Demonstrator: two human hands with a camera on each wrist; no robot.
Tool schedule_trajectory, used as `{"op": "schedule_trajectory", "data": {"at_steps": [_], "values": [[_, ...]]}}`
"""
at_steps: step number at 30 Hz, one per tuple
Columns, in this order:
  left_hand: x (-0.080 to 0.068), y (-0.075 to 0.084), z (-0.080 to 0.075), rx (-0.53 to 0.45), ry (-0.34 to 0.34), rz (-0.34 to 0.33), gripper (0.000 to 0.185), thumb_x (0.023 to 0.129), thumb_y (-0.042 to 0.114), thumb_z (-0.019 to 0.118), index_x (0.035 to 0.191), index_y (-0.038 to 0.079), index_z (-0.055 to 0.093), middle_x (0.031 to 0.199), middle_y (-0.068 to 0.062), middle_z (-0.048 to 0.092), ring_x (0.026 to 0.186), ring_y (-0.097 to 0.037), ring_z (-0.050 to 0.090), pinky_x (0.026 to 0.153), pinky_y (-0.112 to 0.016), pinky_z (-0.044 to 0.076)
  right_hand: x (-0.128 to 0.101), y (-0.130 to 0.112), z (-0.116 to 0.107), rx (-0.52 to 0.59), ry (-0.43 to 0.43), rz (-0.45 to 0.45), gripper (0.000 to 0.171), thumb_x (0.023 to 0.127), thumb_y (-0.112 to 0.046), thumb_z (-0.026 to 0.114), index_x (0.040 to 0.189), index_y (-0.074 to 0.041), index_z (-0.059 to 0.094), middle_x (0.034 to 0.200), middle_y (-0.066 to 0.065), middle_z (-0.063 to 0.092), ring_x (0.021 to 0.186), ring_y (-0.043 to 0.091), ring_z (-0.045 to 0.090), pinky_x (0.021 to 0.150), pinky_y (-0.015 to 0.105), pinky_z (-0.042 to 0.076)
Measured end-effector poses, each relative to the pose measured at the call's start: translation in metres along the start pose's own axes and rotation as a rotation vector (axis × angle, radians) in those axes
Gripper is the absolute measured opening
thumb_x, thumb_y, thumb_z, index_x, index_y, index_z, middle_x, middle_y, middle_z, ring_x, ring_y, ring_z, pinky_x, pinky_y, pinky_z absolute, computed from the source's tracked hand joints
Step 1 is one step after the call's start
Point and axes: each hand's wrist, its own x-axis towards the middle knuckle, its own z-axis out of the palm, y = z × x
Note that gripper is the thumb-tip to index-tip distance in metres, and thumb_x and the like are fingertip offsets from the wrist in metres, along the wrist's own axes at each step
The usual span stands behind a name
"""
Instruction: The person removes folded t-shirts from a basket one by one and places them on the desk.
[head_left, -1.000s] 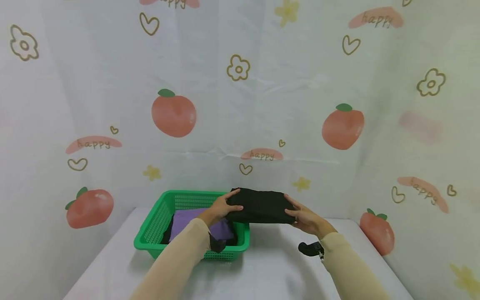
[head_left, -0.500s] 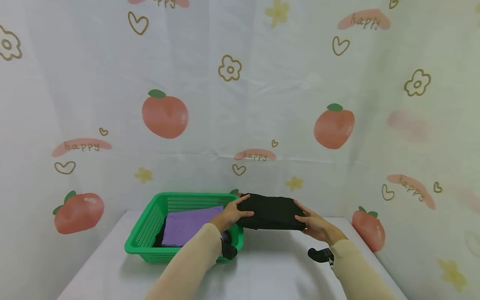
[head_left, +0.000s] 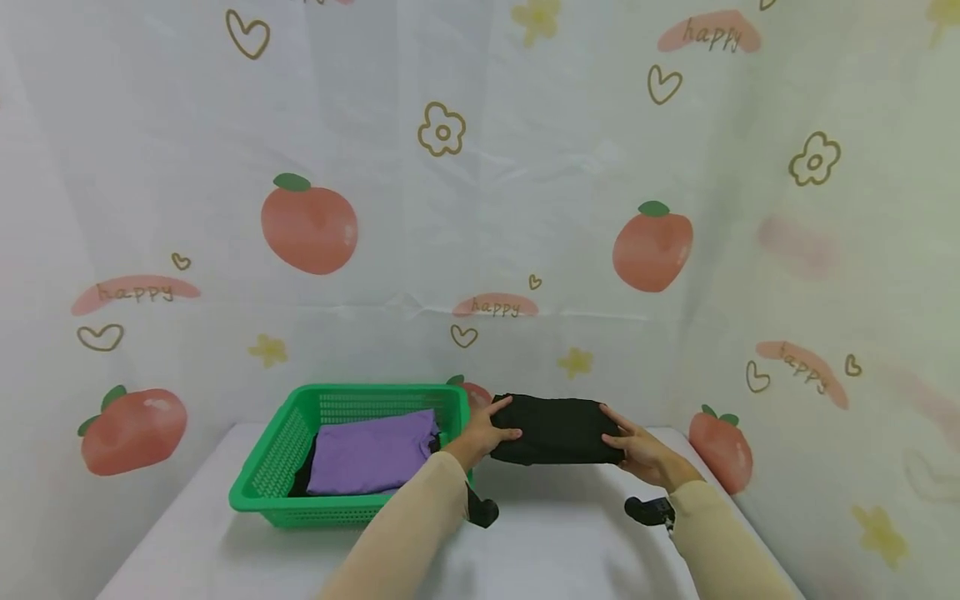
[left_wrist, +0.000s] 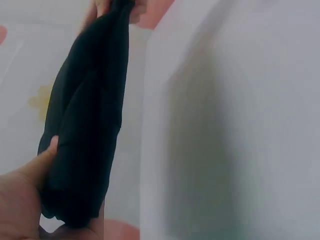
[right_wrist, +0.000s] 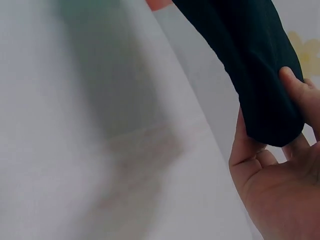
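I see both hands holding a folded black garment (head_left: 557,429) by its ends, lifted off the table (head_left: 555,550), w/ its shadow on the cloth below. Left hand (head_left: 483,429) grips the garment's 9 o'clock end: thumb on top, fingers curled under. In the left wrist view the thumb (left_wrist: 42,157) presses the fabric's side and the palm cups the bundle's near end; the far end sits in the other hand at 12 o'clock of that frame. Right hand (head_left: 643,450) grips the 3 o'clock end the same way; the right wrist view shows the thumb (right_wrist: 295,87) on the fold's outer face and fingers wrapped beneath, so it's a clamp, not a flat press.

The garment hangs roughly level, at approx 3 o'clock of the green basket (head_left: 273,471), just beside its right rim but outside it. I can't tell if fabric touches the rim. In the basket lies a folded purple cloth (head_left: 371,454) on top of smth dark, only an edge showing.

Both forearms wear pale beige sleeves (head_left: 416,533). A black wrist-mounted device (head_left: 648,510) sits at the right cuff, another under the left forearm. Behind the table hangs a white backdrop (head_left: 525,192) printed w/ peaches, hearts, flowers.
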Motion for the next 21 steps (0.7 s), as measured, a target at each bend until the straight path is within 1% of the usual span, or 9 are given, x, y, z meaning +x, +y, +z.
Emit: {"op": "schedule_trajectory", "data": {"at_steps": [3,6,8,10,12,13,16,19,21], "values": [[-0.001,-0.001,0.009,0.032,0.045,-0.007,0.067,0.085,0.003,0.075,0.146,0.017,0.05,0.155,-0.025,0.032,0.141,-0.043,0.034,0.107,-0.051,0.041,0.0,0.005,-0.002,0.015,0.008,-0.005,0.069,0.104,-0.007,0.045,0.158,-0.02,0.003,0.163,0.021,-0.011,0.112,0.003,0.053,0.093,0.026,0.046],[-0.002,-0.006,0.019,0.079,0.103,-0.016,0.066,0.084,0.003,0.077,0.144,0.018,0.054,0.153,-0.024,0.037,0.14,-0.043,0.036,0.108,-0.053,0.039,0.0,0.01,-0.004,0.019,0.021,-0.009,0.069,0.104,-0.004,0.043,0.158,-0.018,0.002,0.163,0.022,-0.012,0.111,0.002,0.052,0.089,0.023,0.048],[-0.001,-0.009,0.025,0.113,0.143,-0.013,0.065,0.083,0.004,0.078,0.142,0.018,0.055,0.151,-0.024,0.041,0.138,-0.043,0.039,0.108,-0.054,0.04,0.001,0.013,-0.006,0.005,0.045,-0.016,0.069,0.104,-0.003,0.043,0.159,-0.016,0.003,0.162,0.023,-0.011,0.117,0.007,0.051,0.087,0.021,0.049],[0.0,-0.014,0.032,0.129,0.176,-0.01,0.065,0.082,0.005,0.078,0.142,0.018,0.056,0.149,-0.024,0.044,0.137,-0.043,0.04,0.107,-0.054,0.04,0.002,0.017,-0.007,-0.013,0.077,-0.02,0.069,0.104,-0.004,0.045,0.159,-0.015,0.004,0.162,0.025,-0.011,0.127,0.017,0.046,0.089,0.023,0.049],[0.0,-0.021,0.039,0.141,0.204,-0.008,0.064,0.082,0.006,0.079,0.141,0.018,0.056,0.147,-0.024,0.046,0.135,-0.044,0.041,0.106,-0.054,0.041,0.002,0.023,-0.006,-0.033,0.116,-0.015,0.069,0.103,-0.004,0.047,0.159,-0.013,0.007,0.162,0.026,-0.008,0.138,0.03,0.036,0.096,0.028,0.048],[-0.001,-0.026,0.043,0.127,0.213,-0.014,0.064,0.082,0.005,0.078,0.142,0.017,0.056,0.146,-0.025,0.046,0.136,-0.044,0.041,0.107,-0.054,0.04,0.002,0.028,-0.005,-0.042,0.133,-0.009,0.069,0.103,-0.004,0.048,0.159,-0.013,0.008,0.162,0.026,-0.008,0.142,0.035,0.03,0.101,0.033,0.046],[-0.004,-0.041,0.053,0.1,0.239,-0.035,0.064,0.082,0.003,0.078,0.141,0.016,0.057,0.145,-0.026,0.047,0.136,-0.045,0.04,0.107,-0.055,0.04,0.001,0.042,-0.003,-0.063,0.167,0.012,0.069,0.102,-0.005,0.05,0.159,-0.011,0.01,0.161,0.028,-0.008,0.146,0.045,0.015,0.113,0.051,0.034],[-0.007,-0.052,0.059,0.082,0.267,-0.043,0.064,0.08,0.002,0.079,0.139,0.014,0.059,0.143,-0.027,0.049,0.134,-0.046,0.041,0.107,-0.056,0.039,0.001,0.053,-0.001,-0.061,0.206,0.029,0.068,0.101,-0.003,0.05,0.158,-0.01,0.014,0.161,0.028,-0.007,0.146,0.049,0.009,0.115,0.064,0.019],[-0.007,-0.055,0.061,0.085,0.285,-0.034,0.062,0.079,0.002,0.08,0.137,0.013,0.06,0.14,-0.027,0.051,0.133,-0.047,0.043,0.106,-0.056,0.04,0.002,0.058,0.002,-0.065,0.234,0.031,0.067,0.101,-0.002,0.05,0.158,-0.01,0.016,0.16,0.028,-0.007,0.146,0.05,0.007,0.114,0.068,0.015]]}}
